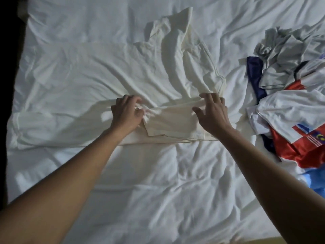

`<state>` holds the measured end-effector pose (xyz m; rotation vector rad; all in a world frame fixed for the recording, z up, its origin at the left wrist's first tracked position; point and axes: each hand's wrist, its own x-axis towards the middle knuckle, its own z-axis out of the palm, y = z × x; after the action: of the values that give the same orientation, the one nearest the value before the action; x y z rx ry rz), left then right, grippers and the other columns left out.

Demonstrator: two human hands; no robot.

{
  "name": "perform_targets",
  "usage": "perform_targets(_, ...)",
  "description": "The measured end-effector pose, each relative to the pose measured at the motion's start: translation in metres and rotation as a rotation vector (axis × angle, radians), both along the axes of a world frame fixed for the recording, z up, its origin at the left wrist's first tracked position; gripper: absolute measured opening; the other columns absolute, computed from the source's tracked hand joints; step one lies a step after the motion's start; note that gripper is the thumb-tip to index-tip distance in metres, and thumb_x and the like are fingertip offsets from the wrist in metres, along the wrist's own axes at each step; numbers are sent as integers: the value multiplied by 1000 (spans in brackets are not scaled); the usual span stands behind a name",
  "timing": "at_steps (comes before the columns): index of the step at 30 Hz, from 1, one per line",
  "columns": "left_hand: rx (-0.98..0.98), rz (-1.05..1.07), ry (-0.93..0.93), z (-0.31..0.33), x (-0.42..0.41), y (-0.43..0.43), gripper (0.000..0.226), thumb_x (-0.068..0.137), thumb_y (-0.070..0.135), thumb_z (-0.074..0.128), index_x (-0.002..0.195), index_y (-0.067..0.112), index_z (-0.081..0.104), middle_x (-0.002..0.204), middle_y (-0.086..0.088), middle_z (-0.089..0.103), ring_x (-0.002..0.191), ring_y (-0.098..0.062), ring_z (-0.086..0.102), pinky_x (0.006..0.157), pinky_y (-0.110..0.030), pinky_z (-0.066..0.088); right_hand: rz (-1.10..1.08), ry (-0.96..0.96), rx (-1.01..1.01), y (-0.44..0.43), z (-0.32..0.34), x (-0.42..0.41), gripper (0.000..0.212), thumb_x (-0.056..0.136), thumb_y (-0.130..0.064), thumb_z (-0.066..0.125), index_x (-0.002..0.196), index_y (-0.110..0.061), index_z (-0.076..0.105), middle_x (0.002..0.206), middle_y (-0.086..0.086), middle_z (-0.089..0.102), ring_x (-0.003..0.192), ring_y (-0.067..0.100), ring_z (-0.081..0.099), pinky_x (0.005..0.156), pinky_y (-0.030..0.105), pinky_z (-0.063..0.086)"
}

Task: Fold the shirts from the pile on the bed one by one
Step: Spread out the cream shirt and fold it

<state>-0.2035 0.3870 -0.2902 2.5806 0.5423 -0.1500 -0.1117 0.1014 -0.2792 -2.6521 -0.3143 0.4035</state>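
From my feed, the bed (158, 182) fills the view, its white cover rumpled all over. The room is dim, with a dark strip along the left edge and pale patches of light on the cloth. The cream shirt (105, 76) lies mid-bed, its long axis running left to right, with one bunched part rising toward the far side. I cannot tell which end is the collar. Its near edge is folded over. My left hand (126, 117) pinches that fold with curled fingers. My right hand (213, 118) presses it with fingers spread. The pile (290, 106) of grey, white, red and navy garments sits at the right.
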Motion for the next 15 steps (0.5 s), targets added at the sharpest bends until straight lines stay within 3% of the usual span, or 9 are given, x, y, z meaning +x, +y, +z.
perform_targets(2,42,-142,82,-2,11,12,13,93,39,70,98,28,66,108,6,60,114,-25,50,93,-39,31,97,37,-107,3,-3,16,44,95,-41,66,132,-20,58,139,10,49,127,37,40,102,52,37)
perform_targets(4,41,-202,107,1,21,19,15,97,39,67,88,28,61,95,12,60,105,-21,52,86,-38,25,140,50,-154,4,-4,31,30,96,-40,64,119,-21,65,129,10,53,124,36,42,98,49,34)
perform_targets(8,55,-132,-48,-2,32,21,19,96,35,69,87,21,61,91,7,62,98,-26,56,82,-36,21,78,-10,-131,6,-3,42,19,99,-34,61,111,-19,65,112,7,57,115,34,48,91,44,31)
perform_targets(12,156,-66,-178,-6,11,5,22,93,36,72,105,19,64,110,-3,60,107,-32,58,91,-46,39,16,-128,-93,13,-4,18,31,93,-27,68,121,-18,59,125,10,55,118,37,48,98,50,38)
perform_targets(15,160,-55,-284,-10,-19,-21,34,99,29,62,130,16,60,139,-9,55,130,-33,51,106,-52,39,94,-225,-6,38,-3,-15,49,93,-30,66,138,-17,53,145,12,49,135,36,43,111,56,36)
